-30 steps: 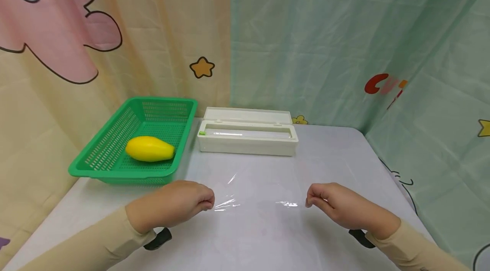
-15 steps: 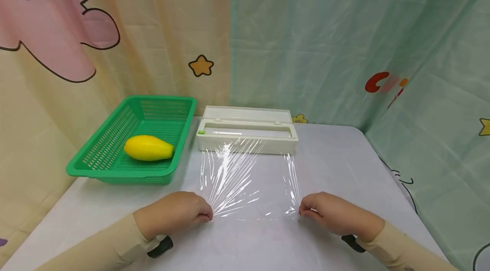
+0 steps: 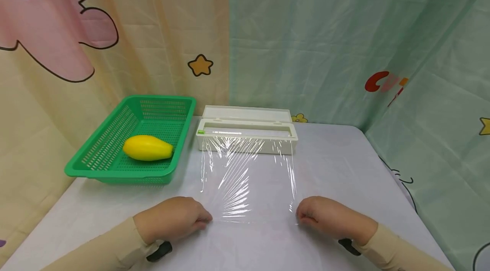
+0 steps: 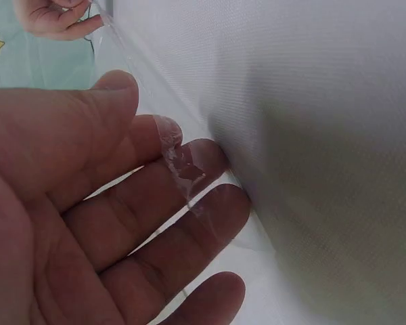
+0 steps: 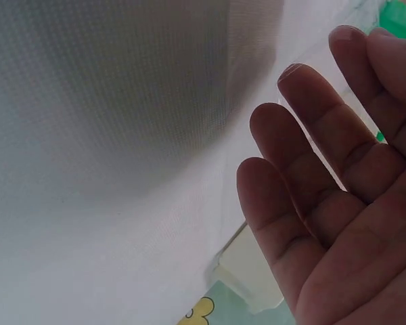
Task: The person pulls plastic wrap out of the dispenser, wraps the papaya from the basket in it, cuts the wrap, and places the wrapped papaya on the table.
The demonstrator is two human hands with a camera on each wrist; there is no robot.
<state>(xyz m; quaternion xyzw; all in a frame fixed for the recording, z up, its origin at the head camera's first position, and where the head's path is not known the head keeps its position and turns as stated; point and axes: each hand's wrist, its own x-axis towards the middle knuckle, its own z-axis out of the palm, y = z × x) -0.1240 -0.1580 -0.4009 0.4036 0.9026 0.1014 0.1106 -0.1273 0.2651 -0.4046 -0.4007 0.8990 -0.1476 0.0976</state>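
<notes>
Head view: left hand [image 3: 174, 218], front-left of white box [image 3: 246, 123], fingers loosely extended; clear film [image 3: 238, 203], drawn out before box, likely light, limp, clingy, best held by corners; right hand [image 3: 325, 215], front-right of box, pinching film.

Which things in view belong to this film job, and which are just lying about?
Part of the job:
white dispenser, lid open
clear film, stretching from it
left hand, right hand, at the film's near corners

Apparently lying about, untouched:
green basket
yellow fruit-shaped item, inside the basket
</notes>
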